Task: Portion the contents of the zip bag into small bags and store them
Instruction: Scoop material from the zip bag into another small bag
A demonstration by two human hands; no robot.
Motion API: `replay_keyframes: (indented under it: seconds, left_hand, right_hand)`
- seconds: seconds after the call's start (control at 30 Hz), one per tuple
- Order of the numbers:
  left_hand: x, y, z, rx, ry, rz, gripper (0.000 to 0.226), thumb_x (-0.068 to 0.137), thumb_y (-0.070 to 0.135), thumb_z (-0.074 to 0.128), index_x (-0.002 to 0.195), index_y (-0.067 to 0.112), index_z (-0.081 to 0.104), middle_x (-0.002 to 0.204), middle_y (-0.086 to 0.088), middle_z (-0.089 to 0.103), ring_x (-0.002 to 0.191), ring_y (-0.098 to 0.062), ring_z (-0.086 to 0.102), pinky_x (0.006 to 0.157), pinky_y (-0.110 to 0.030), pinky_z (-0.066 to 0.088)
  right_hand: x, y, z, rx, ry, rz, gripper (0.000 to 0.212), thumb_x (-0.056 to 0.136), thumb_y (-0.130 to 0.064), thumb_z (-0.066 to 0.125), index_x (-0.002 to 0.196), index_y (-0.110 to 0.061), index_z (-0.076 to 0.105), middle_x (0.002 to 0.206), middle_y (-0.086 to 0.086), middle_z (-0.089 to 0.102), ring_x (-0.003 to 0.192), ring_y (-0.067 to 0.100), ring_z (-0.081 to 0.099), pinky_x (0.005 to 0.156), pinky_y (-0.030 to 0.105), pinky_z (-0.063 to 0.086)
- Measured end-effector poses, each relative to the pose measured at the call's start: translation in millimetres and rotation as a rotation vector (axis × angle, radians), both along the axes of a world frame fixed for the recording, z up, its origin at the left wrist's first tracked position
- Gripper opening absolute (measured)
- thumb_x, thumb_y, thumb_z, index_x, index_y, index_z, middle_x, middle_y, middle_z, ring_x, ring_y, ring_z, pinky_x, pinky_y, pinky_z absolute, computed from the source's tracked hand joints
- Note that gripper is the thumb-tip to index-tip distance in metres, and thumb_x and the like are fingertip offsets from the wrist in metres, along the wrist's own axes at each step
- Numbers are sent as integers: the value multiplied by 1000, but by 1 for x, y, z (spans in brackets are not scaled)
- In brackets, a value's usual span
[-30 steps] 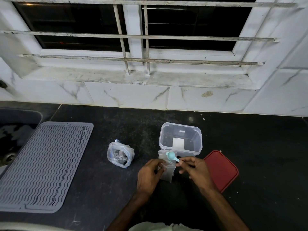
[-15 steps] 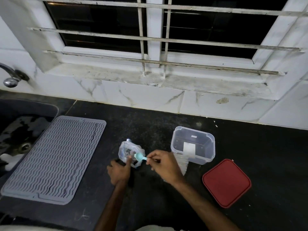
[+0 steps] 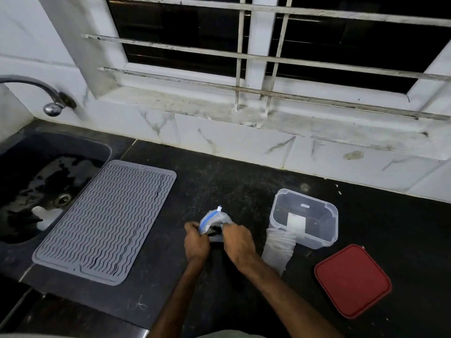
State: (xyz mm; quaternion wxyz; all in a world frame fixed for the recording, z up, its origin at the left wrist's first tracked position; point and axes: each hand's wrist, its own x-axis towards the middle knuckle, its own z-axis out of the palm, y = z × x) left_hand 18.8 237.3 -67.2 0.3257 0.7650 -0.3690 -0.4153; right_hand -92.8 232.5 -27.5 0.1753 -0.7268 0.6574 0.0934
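The clear zip bag [image 3: 211, 219] with a blue zip strip stands on the black counter [image 3: 244, 189], dark contents inside. My left hand [image 3: 195, 242] grips the bag's left side. My right hand [image 3: 238, 240] has its fingers curled at the bag's mouth from the right; the teal spoon it held is hidden behind fingers and bag. A stack of small clear bags [image 3: 278, 247] lies to the right, leaning on the open clear container [image 3: 328, 217].
A red lid [image 3: 352, 280] lies at the right front. On the left, a grey ribbed drying mat [image 3: 105, 220] borders the dark sink [image 3: 14, 147] with its tap [image 3: 48, 93]. White tiled wall and barred window run behind.
The small bag I held was set down by the container. Both hands moved left to the zip bag, and the spoon went from over the small bag into the zip bag's mouth.
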Motion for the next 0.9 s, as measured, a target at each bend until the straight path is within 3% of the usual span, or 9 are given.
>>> replay_keyframes:
  seconds: [0.17, 0.27, 0.4, 0.53, 0.7, 0.9]
  left_hand:
    - [-4, -5, 5, 5, 87, -23, 35, 89, 4, 50, 122, 13, 45, 105, -5, 63, 95, -22, 64, 88, -42, 55]
    - [-3, -10, 6, 51, 91, -77, 22, 89, 4, 50, 106, 8, 62, 100, -7, 70, 93, -23, 67, 88, -44, 56]
    - [-1, -16, 2, 82, 199, -36, 23, 87, 2, 50, 97, 7, 71, 90, -10, 74, 87, -24, 71, 83, -43, 59]
    - [-1, -21, -14, 90, 205, -8, 20, 85, 11, 54, 98, 14, 69, 94, -7, 74, 89, -24, 71, 86, -49, 58]
    - [-6, -16, -4, 50, 161, 70, 17, 89, 5, 51, 93, 20, 59, 99, -10, 69, 92, -26, 67, 86, -49, 57]
    - [-6, -14, -2, 42, 222, -13, 17, 92, 13, 58, 108, 15, 53, 105, -9, 66, 93, -23, 66, 85, -44, 57]
  right_hand:
    - [-2, -1, -6, 7, -103, -114, 30, 97, -23, 56, 123, -9, 59, 121, 10, 64, 112, 25, 62, 93, 35, 50]
    - [-8, 2, -12, -85, -203, -189, 23, 96, -24, 57, 114, -11, 65, 112, 7, 69, 104, 22, 65, 89, 33, 53]
    - [-11, 5, -18, -134, -295, -279, 16, 94, -22, 60, 105, -13, 69, 103, 4, 71, 96, 17, 67, 85, 30, 55]
    - [-10, 6, -20, -144, -347, -330, 16, 93, -23, 61, 103, -14, 70, 100, 3, 72, 94, 17, 68, 84, 31, 57]
    - [-11, 4, -28, -92, -447, -459, 13, 88, -23, 62, 89, -12, 70, 88, 6, 72, 80, 21, 71, 76, 37, 60]
    - [-13, 5, -29, -52, -528, -498, 13, 87, -18, 63, 75, -14, 67, 76, 4, 71, 68, 18, 71, 68, 37, 61]
